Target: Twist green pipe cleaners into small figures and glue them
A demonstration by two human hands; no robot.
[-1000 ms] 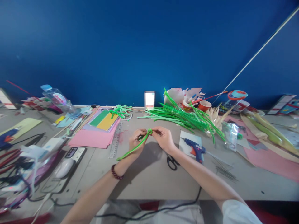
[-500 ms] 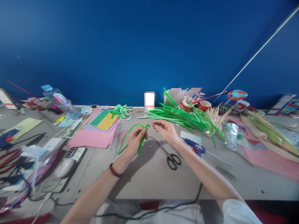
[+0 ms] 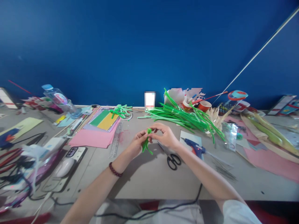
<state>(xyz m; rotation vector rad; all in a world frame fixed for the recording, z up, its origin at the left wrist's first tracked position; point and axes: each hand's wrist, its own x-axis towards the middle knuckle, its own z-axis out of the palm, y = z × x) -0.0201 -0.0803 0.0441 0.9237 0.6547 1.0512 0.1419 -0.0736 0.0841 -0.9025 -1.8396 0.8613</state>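
Working the top of a fuzzy green wire bundle with both hands looks like the step in hand; further shaping calls for a steady left pinch and small right-finger movements. The bundle is raised above the desk, loose ends hanging. The left hand grips it from one side; the right hand angles inward, thumb and curled forefinger closed at its top.

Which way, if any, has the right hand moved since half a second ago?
Yes: judged against the scissors, the right hand has moved leftward, its fingers now at the green piece.
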